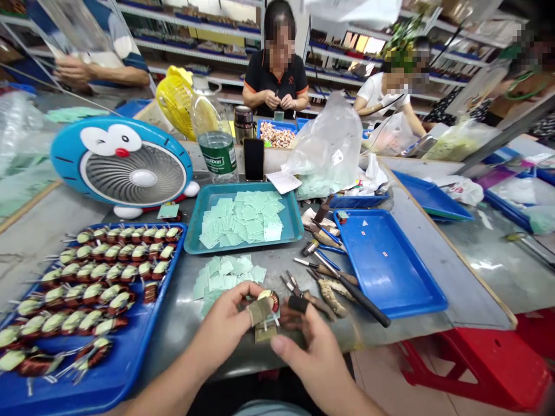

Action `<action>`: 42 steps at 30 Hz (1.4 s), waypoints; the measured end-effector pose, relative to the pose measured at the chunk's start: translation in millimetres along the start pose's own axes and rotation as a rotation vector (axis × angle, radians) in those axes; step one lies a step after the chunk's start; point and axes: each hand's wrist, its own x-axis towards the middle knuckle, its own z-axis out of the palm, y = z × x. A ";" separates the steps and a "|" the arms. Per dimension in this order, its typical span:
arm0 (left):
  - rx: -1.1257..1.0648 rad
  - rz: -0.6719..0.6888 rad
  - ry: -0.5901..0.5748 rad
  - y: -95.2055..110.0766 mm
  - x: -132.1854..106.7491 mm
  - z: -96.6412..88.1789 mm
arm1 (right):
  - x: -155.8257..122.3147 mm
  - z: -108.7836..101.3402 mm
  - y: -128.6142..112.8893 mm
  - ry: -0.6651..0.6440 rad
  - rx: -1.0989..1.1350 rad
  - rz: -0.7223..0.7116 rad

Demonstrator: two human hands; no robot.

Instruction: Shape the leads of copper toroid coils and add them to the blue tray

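Copper-wound toroid coil (269,301), small and ring-shaped with a pale outer band, held near the table's near edge between both hands. Left hand (222,325): clenched, thumb and fingers closed on the ring, tan fabric-like patch (259,311) pressed against the thumb side. Right hand (314,359): just beside the ring, black-wrapped fingertip (298,304) raised at its right; contact with the coil partly hidden, so grip state impossible to confirm. Handling estimate: dense and fairly heavy for its size, stiff, enamelled wire probably slippery; firmest hold likely across the ring's outer faces, clear of any thin leads, which would bend easily. To the left, long blue plastic tray (152,306) carrying rows of similar wound coils. Far of the hands, loose pale green paper squares (225,280), with more in a teal plastic tray (243,188). To the right, wooden-handled pliers (295,286) and a shallow blue plastic tray (390,271) bearing small scraps. Farther off, seated co-worker in a black shirt (275,81).
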 end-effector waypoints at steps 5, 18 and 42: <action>-0.055 0.029 0.021 13.6 -5.5 14.4 | 0.0 28.5 -16.4 -0.025 0.516 0.163; 0.710 0.536 0.025 12.2 -52.0 1.8 | -30.3 31.1 -30.0 -0.008 0.722 0.163; 0.721 0.795 0.116 47.9 -46.1 23.7 | -35.9 50.5 -50.3 0.045 0.941 -0.028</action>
